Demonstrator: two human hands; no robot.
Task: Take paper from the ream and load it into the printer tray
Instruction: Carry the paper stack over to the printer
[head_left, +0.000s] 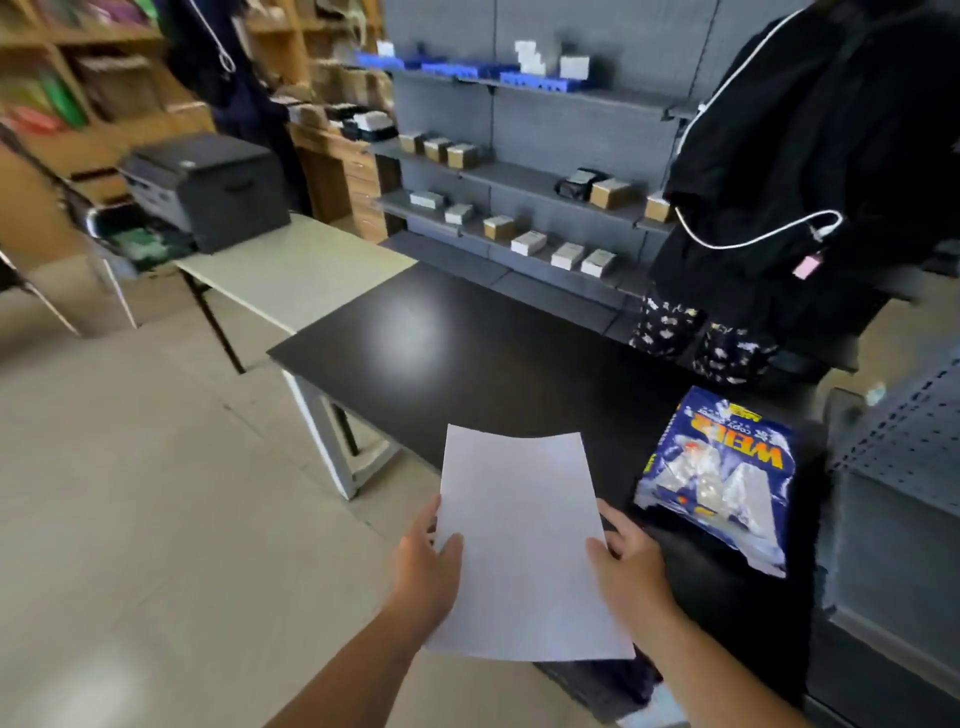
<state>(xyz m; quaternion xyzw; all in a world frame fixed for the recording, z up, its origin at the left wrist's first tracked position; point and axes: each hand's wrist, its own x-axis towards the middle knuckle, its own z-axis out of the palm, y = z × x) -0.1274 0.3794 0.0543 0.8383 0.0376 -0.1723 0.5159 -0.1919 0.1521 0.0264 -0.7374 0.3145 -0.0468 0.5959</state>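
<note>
I hold a white sheaf of paper (524, 540) flat in front of me, over the near edge of the black table (467, 353). My left hand (426, 561) grips its left edge and my right hand (631, 561) grips its right edge. The opened ream (719, 478), in a blue wrapper, lies on the black table just right of the paper. The dark grey printer (208, 187) stands far off at the upper left on a pale table (301, 270). Its tray is not clearly visible.
Grey wall shelves (519, 176) with small boxes run behind the tables. A person in black clothing (810, 156) stands at the right, beyond the black table. Wooden shelving (78, 78) fills the far left. A pale tiled floor (156, 493) stretches between me and the printer.
</note>
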